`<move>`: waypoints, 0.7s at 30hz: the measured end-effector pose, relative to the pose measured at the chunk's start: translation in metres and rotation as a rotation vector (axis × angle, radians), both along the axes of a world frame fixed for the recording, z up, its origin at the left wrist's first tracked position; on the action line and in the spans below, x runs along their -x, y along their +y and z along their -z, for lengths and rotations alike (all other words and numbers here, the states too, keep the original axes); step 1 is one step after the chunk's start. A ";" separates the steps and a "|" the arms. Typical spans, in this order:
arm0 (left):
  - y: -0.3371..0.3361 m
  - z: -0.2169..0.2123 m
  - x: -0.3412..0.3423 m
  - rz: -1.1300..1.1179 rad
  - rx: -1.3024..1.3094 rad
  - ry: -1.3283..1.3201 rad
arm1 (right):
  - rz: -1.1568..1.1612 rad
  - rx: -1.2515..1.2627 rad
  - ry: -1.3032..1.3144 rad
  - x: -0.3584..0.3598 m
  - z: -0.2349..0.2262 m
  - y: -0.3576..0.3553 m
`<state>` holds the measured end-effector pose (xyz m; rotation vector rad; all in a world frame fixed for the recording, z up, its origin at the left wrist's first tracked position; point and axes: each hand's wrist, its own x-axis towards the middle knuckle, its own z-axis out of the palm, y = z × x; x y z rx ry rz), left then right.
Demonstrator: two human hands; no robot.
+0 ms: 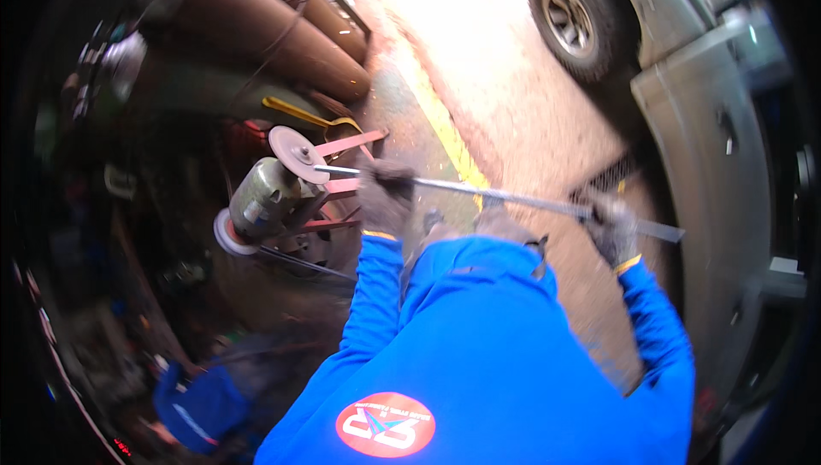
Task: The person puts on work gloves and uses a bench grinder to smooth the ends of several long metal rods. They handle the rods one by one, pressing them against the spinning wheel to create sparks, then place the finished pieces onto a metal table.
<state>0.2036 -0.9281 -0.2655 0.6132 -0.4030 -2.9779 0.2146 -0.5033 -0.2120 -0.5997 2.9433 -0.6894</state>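
A long, thin metal bar (505, 198) runs across in front of my blue-clad body, its right end looking flat and wider. My left hand (386, 196), in a dark glove, is closed around the bar near its left end. Farther right, my gloved right hand (611, 227) grips it close to the other end. The bar's left tip meets the lower right edge of a pale grinding wheel (289, 150) in this view; firm contact cannot be told. That wheel sits on a grey-green bench grinder (263, 200), with a second wheel (229, 234) at its near end.
Pinkish metal stand legs (346, 142) extend beside the grinder. Large brown gas cylinders (265, 33) lie at the far left, near a yellow-handled tool (295, 112). A vehicle (697, 123) with a wheel (569, 20) stands at right. Blue cloth (201, 409) is at lower left.
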 end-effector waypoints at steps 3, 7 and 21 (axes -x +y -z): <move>0.070 -0.052 -0.006 0.257 0.473 -0.151 | 0.193 0.214 -0.520 -0.038 0.073 0.057; 0.146 -0.089 -0.019 0.522 0.744 0.135 | 0.397 0.437 -0.918 -0.081 0.148 0.094; 0.202 -0.133 -0.036 0.474 1.406 0.225 | 0.326 0.325 -1.006 -0.046 0.144 0.120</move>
